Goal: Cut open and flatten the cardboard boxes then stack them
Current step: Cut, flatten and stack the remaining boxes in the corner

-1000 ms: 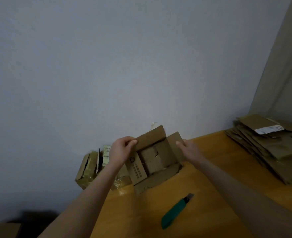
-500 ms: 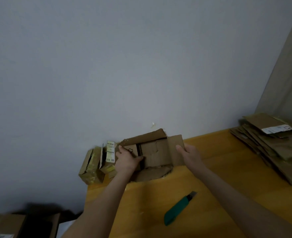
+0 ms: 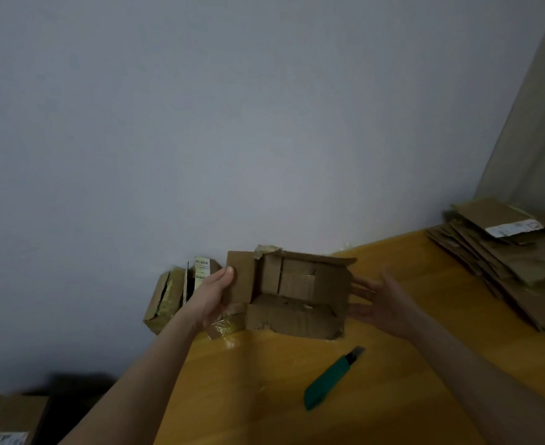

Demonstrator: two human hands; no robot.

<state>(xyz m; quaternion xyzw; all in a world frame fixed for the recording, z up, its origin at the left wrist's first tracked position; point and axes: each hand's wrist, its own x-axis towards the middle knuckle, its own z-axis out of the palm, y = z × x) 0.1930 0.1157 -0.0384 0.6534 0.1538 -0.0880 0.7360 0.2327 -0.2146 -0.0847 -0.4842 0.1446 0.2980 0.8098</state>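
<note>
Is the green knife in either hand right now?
No, the knife lies on the table, away from the left hand and right hand.

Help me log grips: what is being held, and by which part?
The left hand grips the opened cardboard box by its left flap, thumb on top. The right hand, open beside its right wall, holds nothing.

Two bare forearms — left hand and right hand bare as well — thumbnail showing on the left
</note>
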